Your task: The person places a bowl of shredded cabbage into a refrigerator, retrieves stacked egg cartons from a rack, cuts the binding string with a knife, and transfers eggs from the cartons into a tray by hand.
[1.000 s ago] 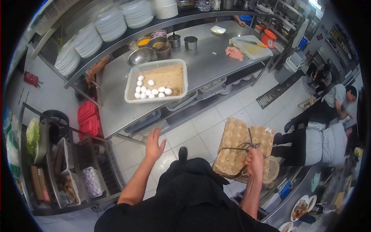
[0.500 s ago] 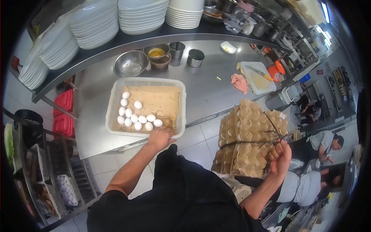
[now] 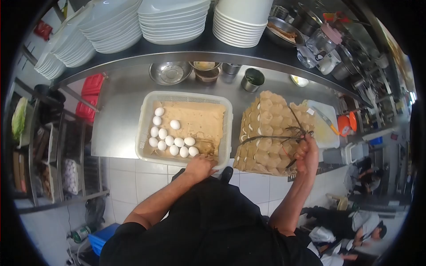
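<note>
My left hand is closed over the near rim of a white plastic basket, toward its right corner. Several white eggs lie in the basket on brown cardboard, mostly along its left and near sides. In my right hand is the dark string tied round a stack of cardboard egg trays. The stack hangs tilted at the counter's front edge, right of the basket, with bits of white egg showing between the trays. Whether it rests on the counter is hard to tell.
Stacked white plates and bowls line the shelf above the steel counter. Metal bowls stand behind the basket. A cutting board with a knife lies behind the trays. Co-workers are at the right.
The egg trays have moved from beside the counter up to its front edge, closer to the basket, with my right hand still on the string. My view has turned rightward. My left hand stays on the rim.
</note>
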The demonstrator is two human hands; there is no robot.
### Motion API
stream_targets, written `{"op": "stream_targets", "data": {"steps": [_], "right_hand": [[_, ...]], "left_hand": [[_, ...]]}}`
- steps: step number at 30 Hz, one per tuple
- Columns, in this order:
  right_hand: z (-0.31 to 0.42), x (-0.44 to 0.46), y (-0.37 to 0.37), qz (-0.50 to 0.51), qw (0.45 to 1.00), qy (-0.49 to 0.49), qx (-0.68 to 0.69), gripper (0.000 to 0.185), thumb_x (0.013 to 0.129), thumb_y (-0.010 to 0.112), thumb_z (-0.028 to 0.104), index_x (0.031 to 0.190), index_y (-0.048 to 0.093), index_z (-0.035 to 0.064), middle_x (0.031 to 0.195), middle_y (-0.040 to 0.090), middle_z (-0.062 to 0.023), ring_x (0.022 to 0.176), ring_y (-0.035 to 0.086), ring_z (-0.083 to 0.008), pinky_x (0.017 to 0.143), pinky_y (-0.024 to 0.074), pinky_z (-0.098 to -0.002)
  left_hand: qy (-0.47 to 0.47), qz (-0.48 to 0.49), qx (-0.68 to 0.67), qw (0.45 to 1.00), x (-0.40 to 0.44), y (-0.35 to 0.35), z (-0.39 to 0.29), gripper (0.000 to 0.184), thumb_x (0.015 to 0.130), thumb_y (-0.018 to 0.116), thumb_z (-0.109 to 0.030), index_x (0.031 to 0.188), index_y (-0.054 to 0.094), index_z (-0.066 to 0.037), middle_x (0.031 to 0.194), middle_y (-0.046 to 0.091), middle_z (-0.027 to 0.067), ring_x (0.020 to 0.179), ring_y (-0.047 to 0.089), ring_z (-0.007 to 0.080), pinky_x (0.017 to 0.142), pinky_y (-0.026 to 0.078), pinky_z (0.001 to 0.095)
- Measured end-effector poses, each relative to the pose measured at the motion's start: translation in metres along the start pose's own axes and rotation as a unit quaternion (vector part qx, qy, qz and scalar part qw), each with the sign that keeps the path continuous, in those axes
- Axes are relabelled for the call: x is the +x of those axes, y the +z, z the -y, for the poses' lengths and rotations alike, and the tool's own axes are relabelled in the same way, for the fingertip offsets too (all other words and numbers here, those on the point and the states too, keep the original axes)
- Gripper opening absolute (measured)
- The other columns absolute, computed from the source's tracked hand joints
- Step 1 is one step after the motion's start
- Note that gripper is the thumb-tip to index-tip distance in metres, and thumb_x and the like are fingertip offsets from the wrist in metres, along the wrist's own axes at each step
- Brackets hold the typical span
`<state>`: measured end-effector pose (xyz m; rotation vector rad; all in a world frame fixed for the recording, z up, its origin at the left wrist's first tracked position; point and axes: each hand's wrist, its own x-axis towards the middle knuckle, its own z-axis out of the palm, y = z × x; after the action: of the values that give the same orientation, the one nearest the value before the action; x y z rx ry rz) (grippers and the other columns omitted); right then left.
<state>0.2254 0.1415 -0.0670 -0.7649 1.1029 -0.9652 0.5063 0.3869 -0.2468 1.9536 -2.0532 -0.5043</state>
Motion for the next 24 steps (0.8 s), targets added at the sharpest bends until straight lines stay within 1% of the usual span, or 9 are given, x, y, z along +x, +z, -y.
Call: {"op": "stream_targets", "data": {"steps": [3,4,6,8,12,15,18,21,24], "right_hand": [[0.012,0.044,-0.004,0.074,0.995,0.017,0.066,0.016,0.104,0.064,0.026,0.097,0.06,0.0116,0.061,0.032,0.0089,0.048,0.025,-0.0051,0.043,0.0201,-0.0261],[0.012,0.051,0.008,0.042,0.998,0.007,0.051,0.016,0.103,0.066,0.025,0.096,0.06,0.0122,0.062,0.032,0.0087,0.048,0.026,-0.0052,0.043,0.0205,-0.0264],[0.018,0.072,0.012,0.062,0.996,0.004,0.059,0.016,0.103,0.066,0.025,0.096,0.06,0.0126,0.063,0.033,0.0085,0.049,0.026,-0.0051,0.044,0.0211,-0.0263],[0.018,0.086,0.013,0.107,0.992,0.002,0.065,0.018,0.102,0.066,0.025,0.092,0.057,0.0144,0.064,0.034,0.0081,0.05,0.027,-0.0051,0.045,0.0216,-0.0264],[0.023,0.093,0.014,0.13,0.991,0.029,0.024,0.022,0.103,0.066,0.025,0.088,0.052,0.0161,0.065,0.035,0.0082,0.05,0.027,-0.0053,0.046,0.0219,-0.0264],[0.02,0.088,0.015,0.146,0.988,0.042,0.008,0.027,0.105,0.064,0.025,0.085,0.049,0.0172,0.066,0.035,0.0084,0.051,0.028,-0.0053,0.046,0.0222,-0.0263],[0.019,0.093,0.007,0.199,0.979,0.048,0.0,0.029,0.107,0.062,0.025,0.085,0.044,0.0177,0.067,0.036,0.0081,0.052,0.029,-0.0044,0.047,0.024,-0.0256],[0.013,0.095,0.006,0.204,0.978,0.037,-0.015,0.023,0.107,0.062,0.025,0.091,0.05,0.0147,0.069,0.037,0.0063,0.054,0.033,-0.0058,0.048,0.0283,-0.0254],[0.019,0.079,0.011,0.188,0.982,0.036,-0.006,0.016,0.107,0.061,0.023,0.099,0.057,0.01,0.073,0.045,0.0033,0.06,0.044,-0.0086,0.051,0.0358,-0.0259]], "left_hand": [[-0.049,0.026,-0.007,0.998,0.013,0.002,-0.017,0.032,0.092,0.075,-0.036,0.116,0.074,-0.014,0.113,0.072,0.007,0.108,0.069,0.0322,0.091,0.055,0.0458],[-0.06,0.019,-0.009,0.998,0.02,0.0,-0.022,0.033,0.092,0.076,-0.035,0.117,0.074,-0.014,0.115,0.072,0.0069,0.109,0.068,0.032,0.092,0.054,0.0457],[-0.086,0.011,-0.02,0.996,0.022,0.001,-0.038,0.034,0.092,0.076,-0.034,0.119,0.074,-0.014,0.118,0.073,0.0068,0.112,0.068,0.0315,0.093,0.054,0.0453],[-0.089,0.009,-0.018,0.996,0.025,0.005,-0.038,0.035,0.092,0.076,-0.034,0.12,0.074,-0.014,0.119,0.073,0.0063,0.112,0.068,0.0318,0.093,0.054,0.0458],[-0.095,-0.014,-0.012,0.995,0.042,0.021,-0.046,0.035,0.092,0.076,-0.036,0.12,0.075,-0.015,0.119,0.073,0.0051,0.112,0.068,0.0322,0.093,0.055,0.0463],[-0.103,0.003,-0.011,0.995,0.054,0.019,-0.05,0.037,0.096,0.07,-0.043,0.119,0.073,-0.014,0.115,0.073,0.0086,0.103,0.07,0.0343,0.091,0.055,0.047],[-0.084,-0.026,0.004,0.996,0.062,0.02,-0.058,0.037,0.096,0.07,-0.044,0.117,0.074,-0.014,0.113,0.074,0.0089,0.101,0.071,0.034,0.089,0.056,0.0471],[-0.085,-0.029,0.016,0.996,0.066,0.022,-0.055,0.037,0.091,0.075,-0.043,0.117,0.076,-0.016,0.114,0.075,0.0037,0.101,0.072,0.0305,0.086,0.058,0.0445],[-0.1,-0.023,0.033,0.994,0.07,0.015,-0.066,0.038,0.094,0.072,-0.047,0.116,0.076,-0.016,0.116,0.075,0.005,0.1,0.073,0.0305,0.086,0.058,0.045]]}}
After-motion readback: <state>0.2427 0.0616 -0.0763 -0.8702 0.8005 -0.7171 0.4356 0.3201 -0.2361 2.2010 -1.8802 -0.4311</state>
